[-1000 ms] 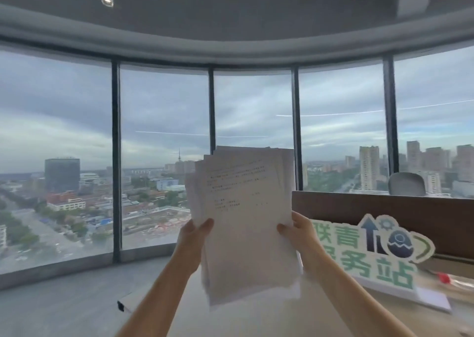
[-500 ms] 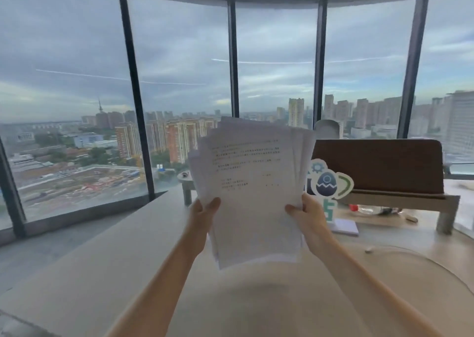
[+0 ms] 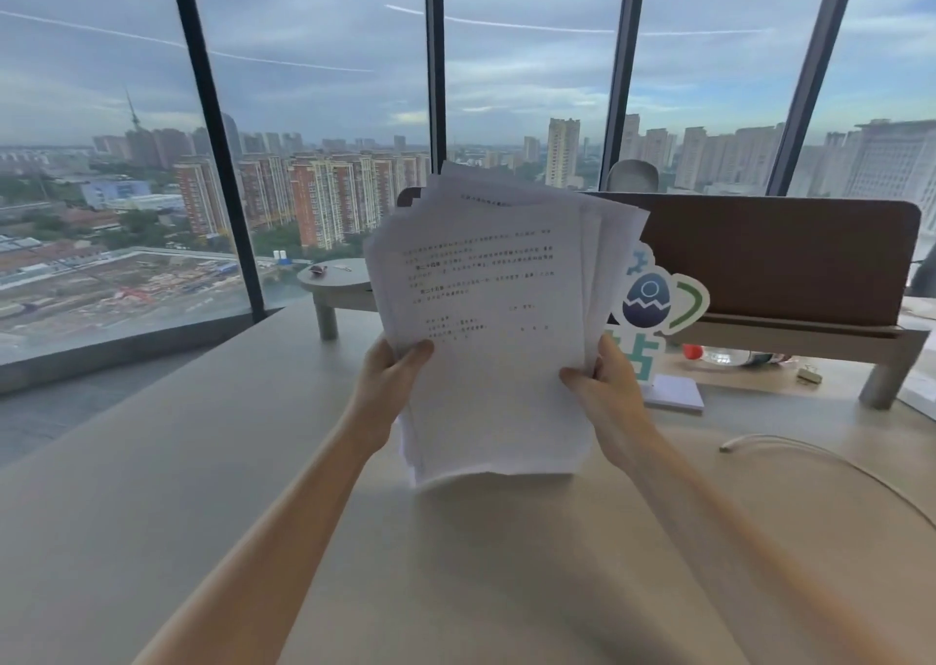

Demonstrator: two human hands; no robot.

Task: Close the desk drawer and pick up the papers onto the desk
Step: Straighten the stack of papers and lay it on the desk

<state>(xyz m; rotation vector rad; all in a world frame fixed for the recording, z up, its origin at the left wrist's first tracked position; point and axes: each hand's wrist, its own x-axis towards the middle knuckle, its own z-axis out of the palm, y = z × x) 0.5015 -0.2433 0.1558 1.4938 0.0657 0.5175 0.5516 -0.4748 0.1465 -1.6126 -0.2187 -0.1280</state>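
Observation:
A loose stack of white printed papers (image 3: 491, 325) is held upright in front of me, its sheets fanned unevenly at the top. My left hand (image 3: 392, 375) grips the stack's left edge and my right hand (image 3: 608, 386) grips its right edge, thumbs on the front page. The stack's lower edge hangs just above the pale desk (image 3: 253, 512), casting a shadow on it. No drawer is in view.
A brown divider panel (image 3: 780, 254) on a raised shelf stands at the back right, with a green and white cut-out sign (image 3: 658, 299) behind the papers. A white notepad (image 3: 676, 393), a bottle (image 3: 729, 358) and a white cable (image 3: 810, 454) lie to the right. Floor-to-ceiling windows (image 3: 314, 107) stand behind.
My view has tilted down and swung right, bringing the desk top into sight. The papers, held in both hands throughout, have come lower over the desk.

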